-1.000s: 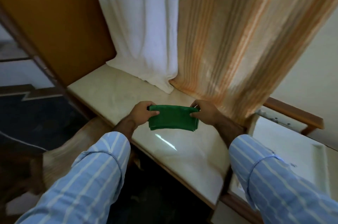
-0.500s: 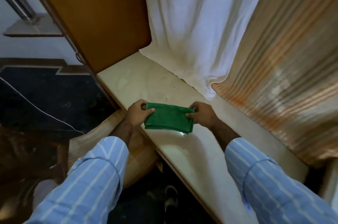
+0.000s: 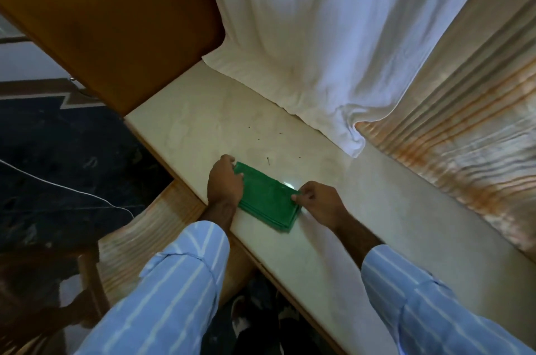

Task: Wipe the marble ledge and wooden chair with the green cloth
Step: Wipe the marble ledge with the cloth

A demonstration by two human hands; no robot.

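A folded green cloth (image 3: 266,201) lies flat on the pale marble ledge (image 3: 362,209), close to its front edge. My left hand (image 3: 224,180) grips the cloth's left end, thumb on top. My right hand (image 3: 317,203) pinches the cloth's right end. Both sleeves are light blue with white stripes. The wooden chair (image 3: 139,241) stands below the ledge at the left, and only its light striped top part shows, blurred.
A white curtain (image 3: 319,50) and an orange-striped curtain (image 3: 464,137) hang down onto the back of the ledge. A brown wooden panel (image 3: 116,21) closes its left end. A small nail (image 3: 269,161) and dark specks lie beyond the cloth. A white cable (image 3: 72,190) crosses the dark floor.
The view has swung left and down along the ledge. Both hands kept their hold on the cloth, which has come down from the air to lie flat on the marble.
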